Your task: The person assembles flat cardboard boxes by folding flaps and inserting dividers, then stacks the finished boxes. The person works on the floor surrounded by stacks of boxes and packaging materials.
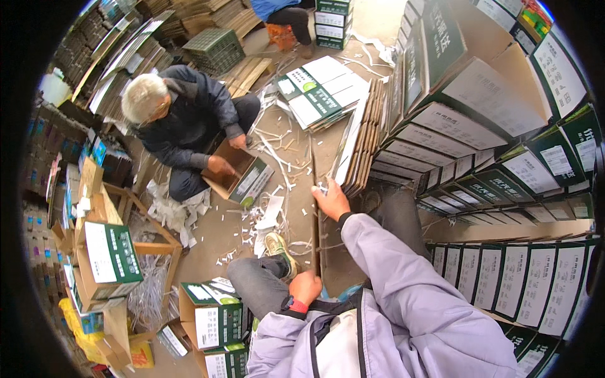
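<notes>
My right hand [332, 200] is closed at its fingertips beside the near end of a stack of flattened cardboard boxes [360, 142]. Small white bits show at those fingertips; whether they are pinched or lie behind is unclear. Close to my lap, my left hand [305, 288] is curled into a fist, a red-banded watch [296, 305] on its wrist. It sits at the near end of a long thin dark edge running away over the brown surface. What is inside the fist, if anything, is hidden.
Opposite, a seated person [195, 120] handles an open box [242, 173]. Green-and-white boxes [450, 129] pile high at right; more boxes [217, 321] stand at lower left. Flattened boxes [324, 91] lie ahead. White paper scraps [271, 211] and strips litter the floor. A wooden frame [154, 247] stands left.
</notes>
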A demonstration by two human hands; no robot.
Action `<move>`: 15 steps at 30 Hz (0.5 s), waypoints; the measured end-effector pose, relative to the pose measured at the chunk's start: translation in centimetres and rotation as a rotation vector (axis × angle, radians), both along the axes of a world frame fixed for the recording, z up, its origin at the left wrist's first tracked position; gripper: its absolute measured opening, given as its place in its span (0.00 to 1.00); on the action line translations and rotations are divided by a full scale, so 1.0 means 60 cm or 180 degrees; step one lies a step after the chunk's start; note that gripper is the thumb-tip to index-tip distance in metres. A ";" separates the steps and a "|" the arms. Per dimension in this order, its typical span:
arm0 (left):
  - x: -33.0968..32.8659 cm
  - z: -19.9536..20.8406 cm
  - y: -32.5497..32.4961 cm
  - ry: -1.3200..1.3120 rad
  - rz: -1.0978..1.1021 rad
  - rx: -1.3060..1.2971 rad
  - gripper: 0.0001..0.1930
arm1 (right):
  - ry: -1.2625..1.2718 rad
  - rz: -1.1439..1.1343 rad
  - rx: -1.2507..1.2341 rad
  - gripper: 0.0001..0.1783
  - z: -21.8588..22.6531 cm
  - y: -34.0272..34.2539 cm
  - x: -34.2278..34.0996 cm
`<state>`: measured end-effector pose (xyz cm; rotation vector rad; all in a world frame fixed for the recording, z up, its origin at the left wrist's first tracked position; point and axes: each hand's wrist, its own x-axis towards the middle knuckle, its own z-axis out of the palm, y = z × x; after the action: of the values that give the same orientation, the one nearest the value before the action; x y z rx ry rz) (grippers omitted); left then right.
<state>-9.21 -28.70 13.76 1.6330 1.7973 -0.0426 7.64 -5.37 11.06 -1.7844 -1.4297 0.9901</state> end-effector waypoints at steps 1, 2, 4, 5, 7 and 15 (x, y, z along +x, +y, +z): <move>-0.001 -0.007 -0.010 0.0045 -0.0112 -0.0098 0.17 | -0.0175 0.0076 -0.0134 0.50 -0.014 0.000 0.012; -0.011 -0.026 -0.024 0.0115 -0.0165 -0.0213 0.17 | -0.0323 0.0213 -0.0278 0.50 -0.017 -0.004 0.007; -0.024 -0.054 -0.039 0.0212 0.0135 -0.0418 0.19 | 0.0437 0.0742 -0.0718 0.50 -0.016 -0.011 -0.014; -0.029 -0.072 -0.034 0.0056 0.0457 -0.0173 0.20 | 0.0567 0.0809 -0.0614 0.50 -0.025 -0.014 -0.018; -0.022 -0.075 0.004 -0.0114 0.0588 0.0056 0.22 | 0.0438 0.0638 -0.0477 0.49 -0.073 -0.006 0.017; -0.074 -0.051 -0.012 0.0186 0.0812 0.0385 0.22 | -0.0751 0.1018 -0.0290 0.22 -0.030 -0.022 0.082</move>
<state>-13.67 -29.41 10.70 1.4836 2.0753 0.1374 12.58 -6.70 9.27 -1.8209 -1.8891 1.0422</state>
